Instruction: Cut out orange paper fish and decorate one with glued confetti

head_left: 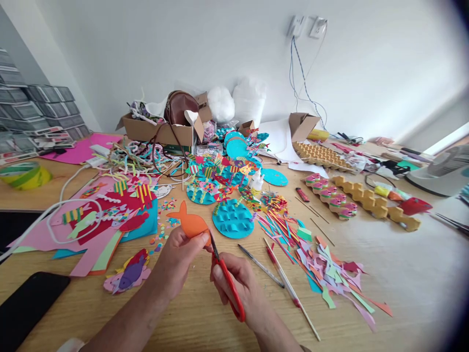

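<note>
Pinched in the fingers of my left hand [182, 254] is an orange paper fish [194, 223], its tail pointing up and left. My right hand [238, 281] grips red-handled scissors [233, 288], with the blades against the fish's lower right edge. Just beyond my hands lies a round blue paper disc [233, 218] covered with raised strips. To the left of my left forearm rests a small stack of cut paper fish [128, 275], purple on top. A pen [261, 265] and a thin wooden stick [291, 288] lie right of the scissors.
Paper scraps [330, 269] spread at the right, near egg-carton strips [366, 198]. Coloured sheets [98, 234] and a white cable [51, 225] are at the left, with a black phone [32, 298] in front. A cardboard box [157, 133] stands at the back by a white glue bottle [256, 181].
</note>
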